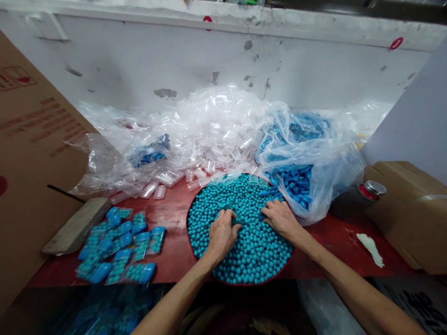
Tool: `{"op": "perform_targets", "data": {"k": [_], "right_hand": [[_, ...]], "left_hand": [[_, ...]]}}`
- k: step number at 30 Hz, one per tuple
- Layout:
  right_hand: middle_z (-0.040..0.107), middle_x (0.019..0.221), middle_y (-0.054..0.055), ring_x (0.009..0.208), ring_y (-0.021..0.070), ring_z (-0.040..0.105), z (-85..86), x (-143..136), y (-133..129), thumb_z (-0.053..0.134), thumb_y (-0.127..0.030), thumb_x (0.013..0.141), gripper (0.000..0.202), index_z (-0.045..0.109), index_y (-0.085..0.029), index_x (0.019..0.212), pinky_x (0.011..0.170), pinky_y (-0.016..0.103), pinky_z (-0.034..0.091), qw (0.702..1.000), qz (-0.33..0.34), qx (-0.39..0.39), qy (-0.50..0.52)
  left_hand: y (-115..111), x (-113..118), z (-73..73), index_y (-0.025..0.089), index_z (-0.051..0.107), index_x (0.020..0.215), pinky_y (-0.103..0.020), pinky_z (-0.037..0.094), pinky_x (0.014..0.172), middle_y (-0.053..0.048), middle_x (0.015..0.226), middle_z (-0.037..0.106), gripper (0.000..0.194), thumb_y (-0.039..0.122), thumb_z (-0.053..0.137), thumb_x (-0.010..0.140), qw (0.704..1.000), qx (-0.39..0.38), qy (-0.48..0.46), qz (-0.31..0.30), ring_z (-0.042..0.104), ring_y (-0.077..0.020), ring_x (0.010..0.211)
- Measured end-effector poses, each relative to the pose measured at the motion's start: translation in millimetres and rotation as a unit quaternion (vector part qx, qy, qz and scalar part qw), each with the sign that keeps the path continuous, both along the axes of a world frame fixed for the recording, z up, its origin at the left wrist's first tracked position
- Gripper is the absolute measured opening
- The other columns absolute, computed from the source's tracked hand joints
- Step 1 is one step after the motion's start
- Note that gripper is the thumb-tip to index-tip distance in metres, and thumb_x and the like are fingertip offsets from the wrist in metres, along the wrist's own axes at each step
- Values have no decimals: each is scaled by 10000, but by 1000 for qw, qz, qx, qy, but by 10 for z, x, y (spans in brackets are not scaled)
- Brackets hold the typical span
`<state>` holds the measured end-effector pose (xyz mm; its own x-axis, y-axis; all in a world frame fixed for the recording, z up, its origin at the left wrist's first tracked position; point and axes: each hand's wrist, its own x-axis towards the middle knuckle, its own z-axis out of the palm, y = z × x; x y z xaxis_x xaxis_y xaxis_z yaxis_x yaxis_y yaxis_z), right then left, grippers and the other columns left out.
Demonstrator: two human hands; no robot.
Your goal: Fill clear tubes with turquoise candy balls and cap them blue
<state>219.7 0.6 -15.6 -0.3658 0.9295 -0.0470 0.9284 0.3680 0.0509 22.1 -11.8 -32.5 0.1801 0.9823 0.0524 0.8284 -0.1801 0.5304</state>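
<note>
A round red tray [190, 239] full of turquoise beads [256, 254] lies in front of me. My left hand [222, 233] is closed with its fingers curled down among the beads; what it grips, if anything, is hidden. At the tray's right side, my right hand [282, 218] pinches a small blue plastic cap [263, 216], mostly covered by the fingers. Just beyond it, more blue caps [295, 184] spill from a clear plastic bag [325, 183]. Clear, flat plastic sleeves [222, 123] are heaped behind the tray.
Several bead-filled packs with blue caps [120, 254] lie on the red table [173, 203] to the left, beside a grey block [79, 226]. Cardboard boxes [28, 145] stand at both sides. A lidded jar [374, 189] and a white scrap [370, 250] are at right.
</note>
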Motion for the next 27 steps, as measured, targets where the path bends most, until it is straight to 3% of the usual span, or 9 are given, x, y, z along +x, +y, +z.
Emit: {"op": "perform_targets", "data": {"k": [3, 8, 13, 17, 20, 23, 27], "right_hand": [[585, 840, 82, 841, 224, 512, -29, -157, 8, 529, -252, 775, 95, 544, -174, 827, 705, 314, 352, 999, -9, 40, 27], [607, 773, 51, 723, 170, 561, -42, -332, 21, 434, -214, 834, 127, 514, -193, 931, 596, 242, 377, 998, 3, -2, 59], [589, 896, 73, 836, 169, 550, 8, -381, 32, 384, -219, 855, 289, 476, -175, 1125, 710, 254, 411, 992, 38, 26, 115], [612, 892, 59, 827, 163, 568, 24, -351, -14, 379, -217, 853, 316, 488, -192, 1149, 728, 261, 429, 981, 80, -37, 172], [614, 1005, 68, 914, 179, 563, 25, -259, -15, 402, -242, 842, 303, 526, -200, 1115, 799, 298, 422, 969, 66, -66, 228], [618, 1016, 62, 905, 176, 569, 38, -231, 22, 399, -254, 838, 305, 528, -199, 1109, 804, 313, 426, 945, 35, -79, 315], [625, 736, 6, 564, 111, 561, 16, -366, 52, 364, -254, 848, 309, 494, -185, 1120, 537, 223, 460, 871, 4, -147, 469]], "left_hand": [[-22, -44, 9, 212, 460, 851, -246, 376, 653, 10, 766, 537, 141, 250, 526, 732, 998, -13, -54, -9, 529, -152, 725], [-24, -53, -1, 209, 465, 919, -252, 382, 659, 5, 747, 561, 179, 218, 501, 744, 996, -39, -75, -10, 540, -151, 702], [30, -50, -57, 204, 519, 977, -269, 386, 707, -20, 789, 593, 240, 216, 498, 737, 996, -47, -75, -27, 544, -171, 777], [77, -111, -83, 192, 542, 910, -256, 388, 682, -6, 756, 582, 186, 234, 457, 750, 988, -64, -137, -36, 533, -154, 730], [122, -161, -93, 182, 525, 899, -250, 391, 668, 5, 749, 559, 179, 241, 434, 757, 976, -78, -203, -31, 512, -138, 700], [163, -166, -79, 176, 505, 900, -246, 399, 677, 11, 761, 534, 172, 241, 430, 759, 956, -89, -276, -47, 495, -126, 707], [145, -133, -19, 174, 477, 878, -218, 411, 620, 18, 760, 510, 147, 255, 451, 759, 914, -126, -377, -76, 486, -104, 680]]}}
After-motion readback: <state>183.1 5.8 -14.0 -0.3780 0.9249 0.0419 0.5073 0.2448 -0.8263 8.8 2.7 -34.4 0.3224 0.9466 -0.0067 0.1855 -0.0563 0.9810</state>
